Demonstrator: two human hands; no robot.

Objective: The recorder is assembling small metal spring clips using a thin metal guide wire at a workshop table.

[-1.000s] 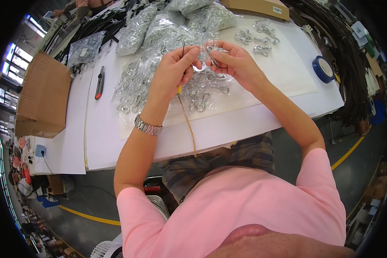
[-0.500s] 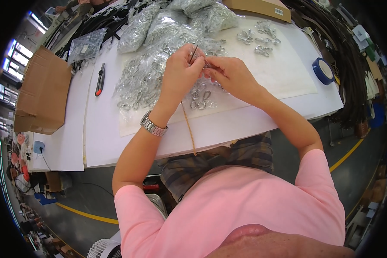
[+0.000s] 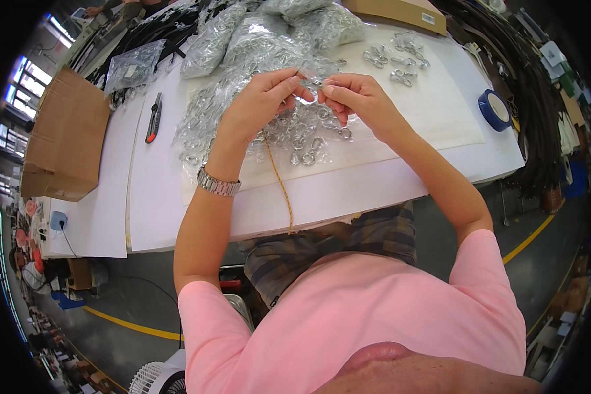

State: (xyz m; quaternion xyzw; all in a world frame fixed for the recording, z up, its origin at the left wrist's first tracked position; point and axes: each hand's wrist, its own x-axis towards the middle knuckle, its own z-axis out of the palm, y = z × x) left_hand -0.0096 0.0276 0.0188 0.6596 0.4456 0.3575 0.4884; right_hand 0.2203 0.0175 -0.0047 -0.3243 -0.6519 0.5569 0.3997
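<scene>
My left hand [image 3: 262, 98] is above the pile of metal snap hooks [image 3: 306, 152], thumb and forefinger pinched. What it grips is too small to make out. From beneath this hand a thin orange-yellow cord [image 3: 280, 180] runs across the table to its near edge. Close by on the right, my right hand [image 3: 356, 98] pinches a small shiny metal piece [image 3: 318, 81] between thumb and forefinger, its other fingers curled. Clear plastic shows around the fingertips. Many hooks below lie in clear plastic wrapping [image 3: 226, 108].
Filled clear bags [image 3: 259, 39] are heaped at the back. Separate hooks [image 3: 404, 77] lie right of them. Blue tape [image 3: 494, 109] sits at the right edge, a utility knife [image 3: 153, 118] on the left. A cardboard box [image 3: 69, 134] stands far left, a flat carton [image 3: 400, 14] behind.
My hands have drawn slightly apart, the left moving leftward and the right a little rightward. The cord has shifted left with my left hand. The thin pointed tool seen there earlier no longer shows clearly.
</scene>
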